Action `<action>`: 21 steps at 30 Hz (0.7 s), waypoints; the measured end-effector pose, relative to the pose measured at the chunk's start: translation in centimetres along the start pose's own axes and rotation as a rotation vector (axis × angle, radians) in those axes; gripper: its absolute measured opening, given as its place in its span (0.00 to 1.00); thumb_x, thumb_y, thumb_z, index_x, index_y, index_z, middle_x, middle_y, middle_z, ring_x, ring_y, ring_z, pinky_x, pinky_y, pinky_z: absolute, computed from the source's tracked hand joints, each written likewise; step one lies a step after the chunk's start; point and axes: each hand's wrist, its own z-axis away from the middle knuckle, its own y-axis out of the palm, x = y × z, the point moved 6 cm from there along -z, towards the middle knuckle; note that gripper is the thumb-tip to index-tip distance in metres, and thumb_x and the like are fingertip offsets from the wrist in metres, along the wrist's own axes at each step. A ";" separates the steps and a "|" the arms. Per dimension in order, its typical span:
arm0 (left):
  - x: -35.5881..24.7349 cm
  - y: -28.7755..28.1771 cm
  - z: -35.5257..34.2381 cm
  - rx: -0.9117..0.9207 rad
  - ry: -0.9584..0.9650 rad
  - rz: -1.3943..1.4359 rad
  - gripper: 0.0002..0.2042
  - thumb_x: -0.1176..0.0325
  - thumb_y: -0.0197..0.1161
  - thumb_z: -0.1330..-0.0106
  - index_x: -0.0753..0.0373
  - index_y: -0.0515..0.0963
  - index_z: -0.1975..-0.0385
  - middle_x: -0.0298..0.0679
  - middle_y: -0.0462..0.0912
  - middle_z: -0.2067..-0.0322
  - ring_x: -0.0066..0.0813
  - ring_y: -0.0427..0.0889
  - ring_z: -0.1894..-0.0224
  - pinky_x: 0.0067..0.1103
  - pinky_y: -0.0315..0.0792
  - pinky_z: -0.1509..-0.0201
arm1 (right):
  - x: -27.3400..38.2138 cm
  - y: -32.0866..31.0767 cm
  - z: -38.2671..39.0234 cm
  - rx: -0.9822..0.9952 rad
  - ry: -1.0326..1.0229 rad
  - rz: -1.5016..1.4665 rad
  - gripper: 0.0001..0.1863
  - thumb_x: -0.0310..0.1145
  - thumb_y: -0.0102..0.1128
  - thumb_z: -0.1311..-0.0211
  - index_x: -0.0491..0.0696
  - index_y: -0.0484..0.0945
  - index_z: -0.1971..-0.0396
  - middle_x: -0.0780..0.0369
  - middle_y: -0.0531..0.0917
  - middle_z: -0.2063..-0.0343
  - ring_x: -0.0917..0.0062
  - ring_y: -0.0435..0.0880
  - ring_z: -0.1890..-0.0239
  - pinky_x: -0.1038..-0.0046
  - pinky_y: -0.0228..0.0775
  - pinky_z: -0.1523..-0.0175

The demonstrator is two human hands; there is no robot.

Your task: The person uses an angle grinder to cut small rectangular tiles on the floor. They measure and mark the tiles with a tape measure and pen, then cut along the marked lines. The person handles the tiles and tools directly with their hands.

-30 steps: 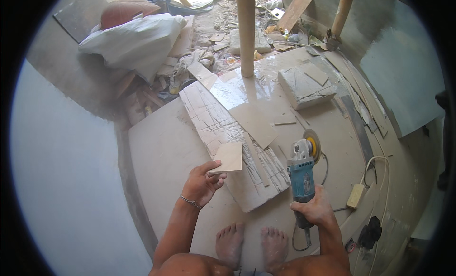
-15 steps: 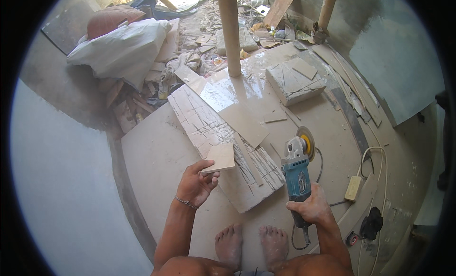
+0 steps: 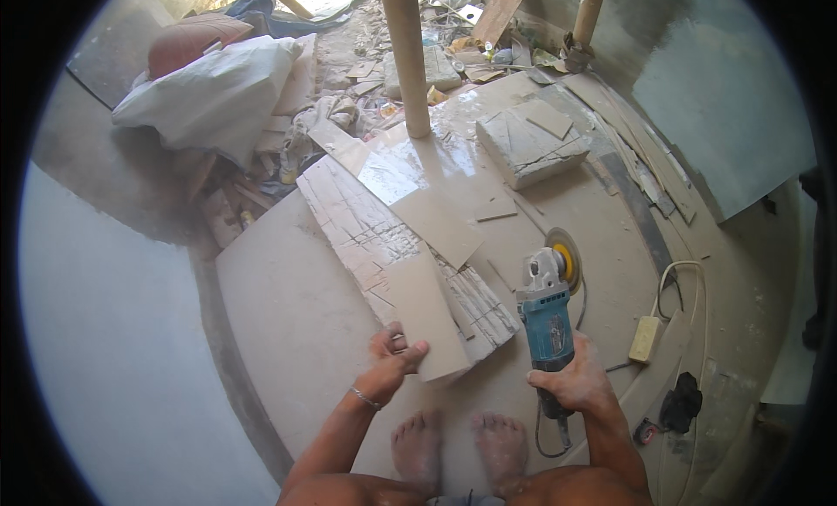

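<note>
A long beige tile piece [image 3: 427, 314] is pinched at its left edge by my left hand [image 3: 395, 365], thumb on top. It lies over a pale slab [image 3: 330, 211] scored with many cut lines; whether it rests flat on the slab I cannot tell. My right hand [image 3: 577, 382] is wrapped round the body of a teal angle grinder [image 3: 547, 325]. The grinder's disc [image 3: 565, 255], with a yellow centre, points away from me, apart from the tile. Another beige tile piece [image 3: 440, 227] lies across the far right side of the slab.
A scored pale block [image 3: 523, 153] stands farther back, near a post [image 3: 405, 61]. Rubble [image 3: 357, 79] and a white sack [image 3: 214, 92] fill the far left. To the right are a power strip [image 3: 645, 339], cables and a tape measure [image 3: 646, 432]. My bare feet [image 3: 417, 445] are close.
My left hand has moved down and right, turning the tile piece so its long face shows over the slab. The grinder in my right hand has hardly moved. The view has shifted slightly.
</note>
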 end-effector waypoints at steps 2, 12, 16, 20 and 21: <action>0.9 2.5 -1.2 0.026 -0.020 -0.086 0.22 0.70 0.72 0.26 0.66 0.73 0.37 0.43 0.90 0.51 0.29 0.90 0.53 0.27 0.85 0.53 | -0.4 -1.1 0.7 -0.030 0.045 -0.033 0.21 0.32 0.80 0.55 0.43 0.80 0.61 0.62 0.84 0.71 0.76 0.84 0.68 0.68 0.82 0.56; 5.1 10.7 -7.5 -0.055 0.050 -0.367 0.19 0.68 0.74 0.30 0.73 0.76 0.49 0.41 0.89 0.67 0.26 0.87 0.65 0.25 0.81 0.61 | -2.1 -6.3 3.9 -0.156 0.047 0.028 0.21 0.31 0.79 0.55 0.42 0.83 0.60 0.60 0.88 0.70 0.77 0.88 0.67 0.70 0.83 0.55; 6.9 9.7 -5.5 -0.172 0.024 -0.444 0.17 0.68 0.73 0.29 0.71 0.75 0.51 0.38 0.85 0.69 0.24 0.85 0.67 0.23 0.80 0.63 | -2.9 -7.1 3.9 -0.187 0.021 -0.049 0.21 0.32 0.80 0.56 0.42 0.83 0.61 0.61 0.88 0.71 0.77 0.87 0.68 0.70 0.83 0.56; 5.9 8.8 -3.3 -0.263 0.175 -0.572 0.16 0.62 0.72 0.29 0.72 0.78 0.62 0.45 0.87 0.71 0.38 0.87 0.69 0.32 0.81 0.63 | -3.3 -7.6 2.9 -0.199 0.053 -0.051 0.22 0.32 0.81 0.58 0.42 0.83 0.61 0.62 0.88 0.71 0.78 0.87 0.69 0.69 0.82 0.57; 5.2 8.7 -2.9 -0.300 0.178 -0.622 0.19 0.59 0.72 0.30 0.73 0.81 0.68 0.50 0.87 0.71 0.45 0.88 0.70 0.37 0.82 0.62 | -3.3 -7.8 2.7 -0.201 0.050 -0.002 0.22 0.32 0.81 0.58 0.43 0.83 0.62 0.62 0.88 0.71 0.78 0.86 0.70 0.69 0.82 0.57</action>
